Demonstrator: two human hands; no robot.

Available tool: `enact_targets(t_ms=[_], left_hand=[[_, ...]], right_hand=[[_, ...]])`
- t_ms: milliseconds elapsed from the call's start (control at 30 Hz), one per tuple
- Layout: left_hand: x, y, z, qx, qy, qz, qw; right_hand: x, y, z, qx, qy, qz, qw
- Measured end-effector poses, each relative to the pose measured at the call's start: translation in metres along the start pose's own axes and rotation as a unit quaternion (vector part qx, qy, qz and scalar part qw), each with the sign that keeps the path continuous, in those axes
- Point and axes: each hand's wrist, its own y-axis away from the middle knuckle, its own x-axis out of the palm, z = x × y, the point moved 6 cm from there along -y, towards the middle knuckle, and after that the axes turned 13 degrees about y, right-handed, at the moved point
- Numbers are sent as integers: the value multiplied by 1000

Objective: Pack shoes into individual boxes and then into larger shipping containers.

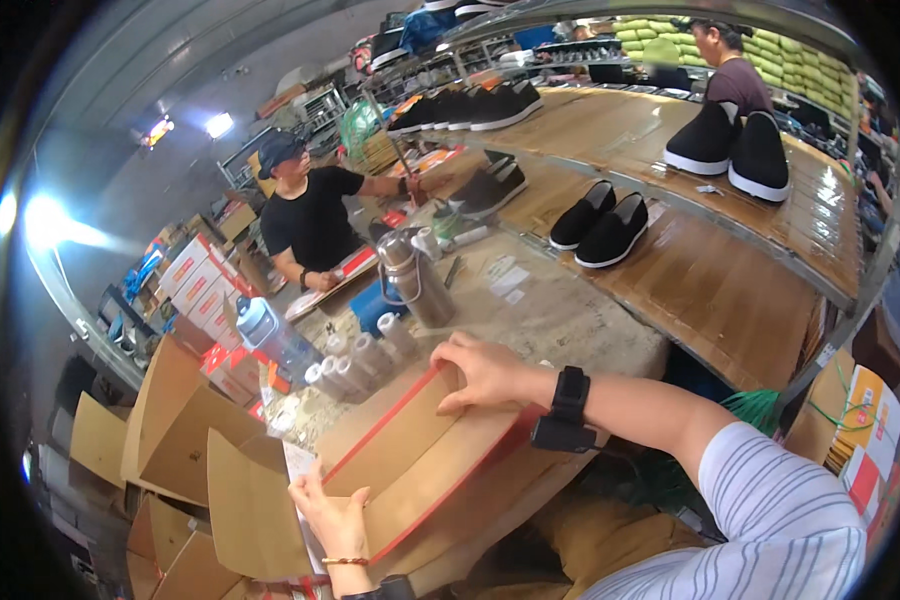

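An open shoebox (414, 455), plain brown inside with red edges, lies tilted across the worktable in front of me. My right hand (485, 375) grips its far end, fingers over the rim and thumb inside. At the near left end my left hand (332, 515) holds the wall, thumb on the inner side and fingers outside. Nothing shows inside the box. Just beyond it stand several white rolls (355, 365), a steel flask (414, 280) and a blue clear water bottle (275, 335).
Large open cardboard cartons (185, 430) crowd the left. A metal-framed rack with wooden shelves (710, 305) rises at the right, bearing black slip-on shoes (615, 230). Across the table a person in black (310, 210) handles a box; another person (735, 75) is behind the rack.
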Motion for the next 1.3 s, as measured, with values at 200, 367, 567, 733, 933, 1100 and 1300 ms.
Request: enact_targets(t_ms=[200,367,567,733,933,1100,1300], left_hand=[[-21,2,-21,134,-21,-100,986],[7,-16,-11,14,-116,108,987],[60,3,10,73,-303,177,933],[70,-6,9,56,-306,200,929],[74,-12,-3,71,-289,209,931],[71,-14,-8,57,-247,204,946],[65,-3,7,46,-303,176,935]], right_hand=[[-25,14,11,-32,-50,-146,988],[-5,15,-44,-9,-161,-114,980],[-31,17,-217,175,119,-130,969],[-138,29,-355,258,414,-320,812],[-133,25,-427,409,236,-201,858],[-117,20,-432,408,128,-162,890],[-111,37,-379,339,-117,-344,868]])
